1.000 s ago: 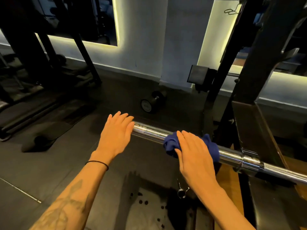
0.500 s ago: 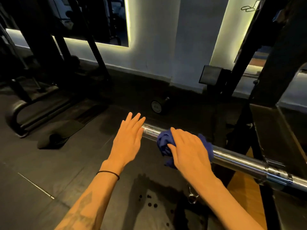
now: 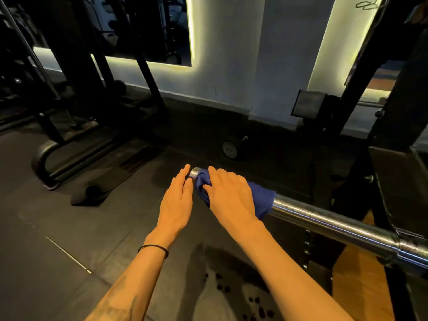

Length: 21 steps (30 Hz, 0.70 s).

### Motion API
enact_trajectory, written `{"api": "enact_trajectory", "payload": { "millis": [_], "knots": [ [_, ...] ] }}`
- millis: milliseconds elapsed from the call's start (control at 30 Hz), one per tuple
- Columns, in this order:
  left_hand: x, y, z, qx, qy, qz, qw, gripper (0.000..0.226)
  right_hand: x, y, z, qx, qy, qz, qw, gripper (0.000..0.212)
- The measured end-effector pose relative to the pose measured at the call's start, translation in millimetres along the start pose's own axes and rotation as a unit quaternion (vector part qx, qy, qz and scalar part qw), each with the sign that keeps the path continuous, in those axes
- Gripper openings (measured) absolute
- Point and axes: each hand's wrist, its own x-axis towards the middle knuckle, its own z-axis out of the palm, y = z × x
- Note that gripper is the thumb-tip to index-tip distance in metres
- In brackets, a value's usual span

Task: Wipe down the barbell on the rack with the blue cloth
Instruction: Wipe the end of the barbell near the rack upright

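Running from the frame's centre out toward four o'clock, the chrome barbell (image 3: 324,218) lies on the black rack (image 3: 393,158), its free end just showing at the left beside the fingertips of both hands. The blue cloth (image 3: 261,200) is bunched over that end of the bar — the right hand (image 3: 229,195) lies on top of it, fingers curled down over the cloth and bar, gripping both. At nine o'clock from it, just beside the bar's tip, the left hand (image 3: 177,202) is flat with fingers straight and together, holding nothing; whether its fingertips touch the metal cannot be told. A thin black band (image 3: 154,247) circles the left wrist. At twelve o'clock from the hands, a dumbbell (image 3: 229,148) lies on the dark floor (image 3: 69,228) near the foot of the pale wall (image 3: 231,66). Toward ten o'clock stands dark gym equipment with a curved base (image 3: 44,156) — details there are lost in shadow. Lit strips edge the wall panels at twelve and one o'clock.
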Motion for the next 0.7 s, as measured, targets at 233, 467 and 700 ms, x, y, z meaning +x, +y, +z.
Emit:
{"api": "enact_trajectory", "payload": {
  "millis": [233, 467, 700],
  "knots": [
    [-13.8, -18.4, -8.3, 0.091, -0.057, 0.027, 0.994, 0.063, -31.5, 24.5, -27.9, 0.026, -0.019, 0.054, 0.998, 0.037],
    [-17.9, -26.0, -16.8, 0.142, -0.063, 0.030, 0.987, 0.066, 25.8, -20.5, -8.8, -0.010, -0.068, 0.011, 0.998, 0.032],
    [-22.5, -40.5, -17.1, 0.192, -0.048, 0.015, 0.980, 0.059, 1.7, -0.7, -7.5, -0.032, -0.038, -0.009, 0.999, 0.060]
  ]
}}
